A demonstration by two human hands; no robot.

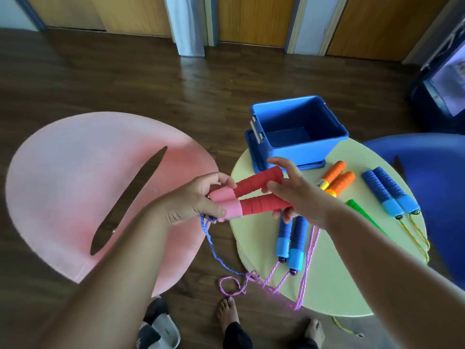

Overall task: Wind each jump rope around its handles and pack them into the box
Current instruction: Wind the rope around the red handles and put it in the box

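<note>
My left hand [198,200] grips the pink ends of two red jump-rope handles [256,195], held side by side above the table's left edge. Their blue rope [214,250] hangs from that hand toward the floor. My right hand [294,195] is at the handles' far ends, thumb under the lower one, fingers spread. The blue box [334,142] stands open and empty at the back of the pale round table [334,285]. On the table lie an orange-handled pair [337,180], a blue-handled pair [290,238] with pink rope [307,263], and another blue-handled pair [390,192] with yellow rope.
A green piece [359,210] lies partly under my right forearm. The box sits on its blue lid [254,157]. A pink chair [83,187] stands to the left, a blue chair [432,157] to the right. Bare feet and a slipper [161,326] are on the wood floor below.
</note>
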